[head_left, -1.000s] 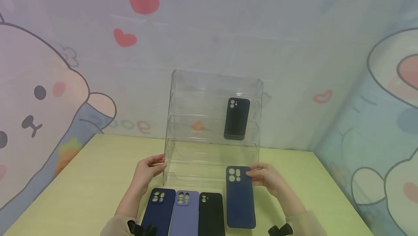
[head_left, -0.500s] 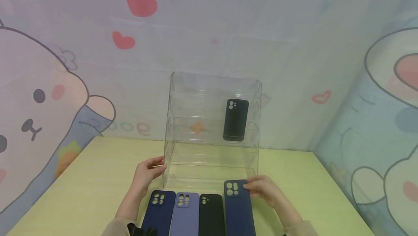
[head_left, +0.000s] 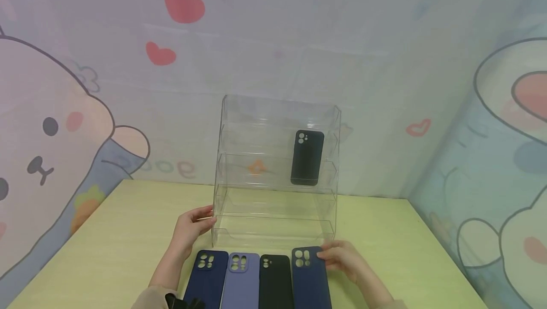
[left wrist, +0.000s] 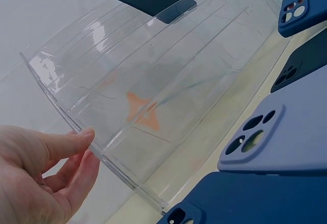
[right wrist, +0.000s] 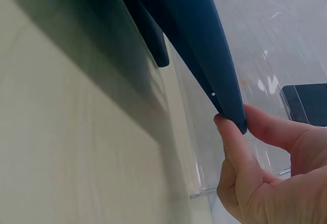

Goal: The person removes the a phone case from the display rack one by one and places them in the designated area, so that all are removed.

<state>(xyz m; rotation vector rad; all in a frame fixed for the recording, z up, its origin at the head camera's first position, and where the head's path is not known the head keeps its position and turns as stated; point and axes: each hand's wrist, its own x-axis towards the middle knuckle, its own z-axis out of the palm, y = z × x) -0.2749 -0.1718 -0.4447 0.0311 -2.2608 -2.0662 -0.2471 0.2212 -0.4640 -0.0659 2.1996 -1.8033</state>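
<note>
Fingers (right wrist: 235, 145) of our right hand (head_left: 344, 257) pinch the upper right corner of the blue case (head_left: 312, 280), tilted with that end off the desk (head_left: 380, 233), just beside the black case (head_left: 275, 280) in the row. Our left hand (head_left: 188, 233) pinches the side edge of the clear rack (head_left: 273, 204). To handle this well, we should pinch only the rim, guard against riding over its neighbour, and press lightly, since the rack could probably slide.
</note>
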